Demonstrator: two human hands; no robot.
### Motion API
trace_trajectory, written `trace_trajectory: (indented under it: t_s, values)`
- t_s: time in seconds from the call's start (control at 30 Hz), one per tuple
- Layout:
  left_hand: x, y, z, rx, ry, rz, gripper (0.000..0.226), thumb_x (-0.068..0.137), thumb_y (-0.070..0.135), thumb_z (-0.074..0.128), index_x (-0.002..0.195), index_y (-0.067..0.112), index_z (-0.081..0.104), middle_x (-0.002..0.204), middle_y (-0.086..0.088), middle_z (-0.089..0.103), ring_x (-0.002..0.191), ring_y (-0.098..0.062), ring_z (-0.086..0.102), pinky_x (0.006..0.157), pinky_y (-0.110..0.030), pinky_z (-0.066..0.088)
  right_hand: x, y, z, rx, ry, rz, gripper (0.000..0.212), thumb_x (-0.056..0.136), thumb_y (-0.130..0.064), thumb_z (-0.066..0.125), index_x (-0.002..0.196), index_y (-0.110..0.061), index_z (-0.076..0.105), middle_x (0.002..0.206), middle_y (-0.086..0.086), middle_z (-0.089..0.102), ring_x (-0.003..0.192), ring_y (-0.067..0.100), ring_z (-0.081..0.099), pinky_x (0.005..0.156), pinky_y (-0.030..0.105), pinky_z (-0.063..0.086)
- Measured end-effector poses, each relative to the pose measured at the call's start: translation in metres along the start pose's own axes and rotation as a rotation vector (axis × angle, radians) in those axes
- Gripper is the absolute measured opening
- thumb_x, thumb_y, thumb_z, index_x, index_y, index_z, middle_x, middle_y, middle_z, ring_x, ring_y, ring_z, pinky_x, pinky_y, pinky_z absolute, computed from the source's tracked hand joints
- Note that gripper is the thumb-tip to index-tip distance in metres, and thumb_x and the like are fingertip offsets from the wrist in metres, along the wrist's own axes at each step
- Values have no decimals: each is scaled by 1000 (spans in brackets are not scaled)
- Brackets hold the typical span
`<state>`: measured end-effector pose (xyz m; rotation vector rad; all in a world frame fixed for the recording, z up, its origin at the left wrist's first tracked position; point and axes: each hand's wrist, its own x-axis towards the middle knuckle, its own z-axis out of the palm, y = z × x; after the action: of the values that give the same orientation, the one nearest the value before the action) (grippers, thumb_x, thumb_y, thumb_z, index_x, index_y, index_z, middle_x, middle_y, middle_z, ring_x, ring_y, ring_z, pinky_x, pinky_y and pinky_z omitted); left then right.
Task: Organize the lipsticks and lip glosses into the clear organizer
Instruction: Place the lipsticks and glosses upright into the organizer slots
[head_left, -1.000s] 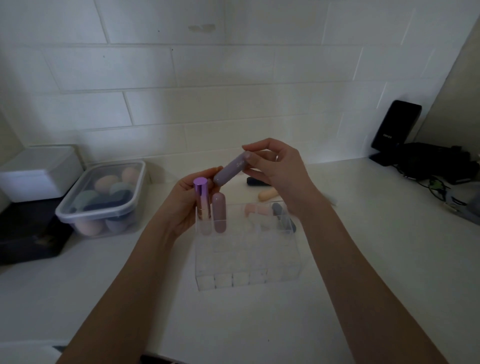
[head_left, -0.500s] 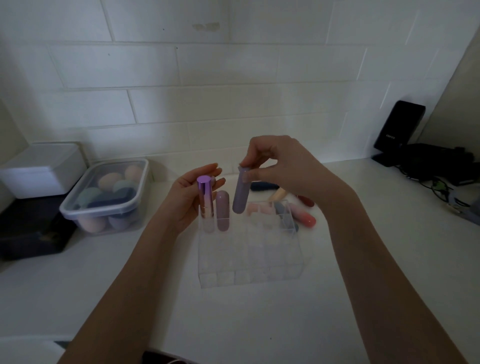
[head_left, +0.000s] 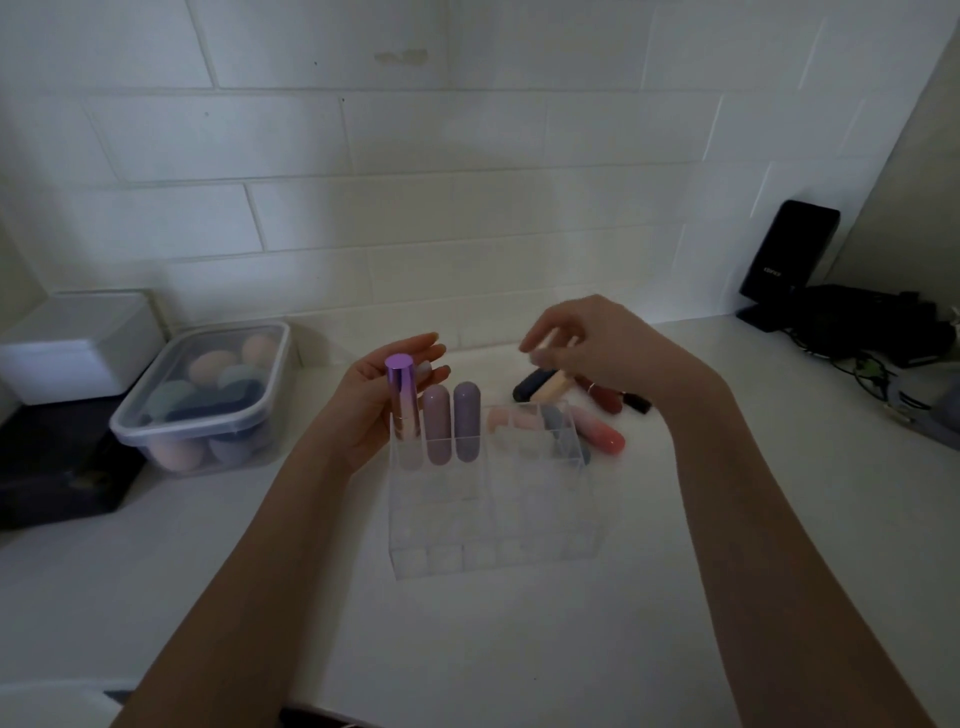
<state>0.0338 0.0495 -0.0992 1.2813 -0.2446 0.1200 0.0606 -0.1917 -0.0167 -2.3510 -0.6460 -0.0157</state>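
Note:
The clear organizer (head_left: 498, 540) stands on the white counter in front of me. In its back row stand a metallic purple lipstick (head_left: 401, 400), a mauve tube (head_left: 436, 423) and a lilac tube (head_left: 466, 421), side by side. My left hand (head_left: 363, 405) rests flat against the organizer's back left corner, fingers straight, behind the metallic lipstick. My right hand (head_left: 597, 343) hovers empty and blurred above the loose tubes behind the organizer: a navy one (head_left: 524, 387), a peach one (head_left: 553, 387), a dark red one (head_left: 605, 397) and a pink-red one (head_left: 602, 434).
A clear lidded tub of makeup sponges (head_left: 208, 395) sits at the left, with a white box (head_left: 78, 348) and a black box (head_left: 52, 467) beyond it. A black device (head_left: 789, 249) and tangled cables (head_left: 872, 332) fill the right back corner. A tiled wall runs close behind.
My right hand lowered the lilac tube into the slot beside the mauve one, let go, and moved back right over the loose tubes. My left hand stayed put.

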Motion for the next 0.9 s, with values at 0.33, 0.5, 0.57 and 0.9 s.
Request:
trace_trajectory:
  t_s: [0.33,0.5,0.57,0.9]
  values:
    - [1,-3,0,69,-24,-36,29,81,8,57,94,27,75,97,8,75,87,-8,71,70,-17,54,8,39,24,-247,-325,338,49,74,-24,74,118,-38,58,76,-5,56,53,10,49,34,15,34]
    - [1,-4,2,85,-21,-49,42,91,-4,43,95,25,73,95,6,76,86,-7,71,68,-15,54,11,42,33,-221,-319,295,32,80,-15,69,103,-34,58,87,0,55,58,16,56,45,21,42]
    - [1,-4,3,83,-15,-47,39,91,-4,43,98,22,71,94,6,76,85,-7,71,68,-15,54,11,42,32,-205,-314,257,30,80,-11,68,99,-32,57,76,-1,52,48,13,55,39,18,40]
    - [-2,-1,6,97,-7,-71,29,91,2,45,104,17,65,94,6,76,85,-6,71,68,-16,54,7,43,33,-38,-188,151,15,84,-28,65,93,-37,57,82,-6,59,55,10,54,44,21,43]
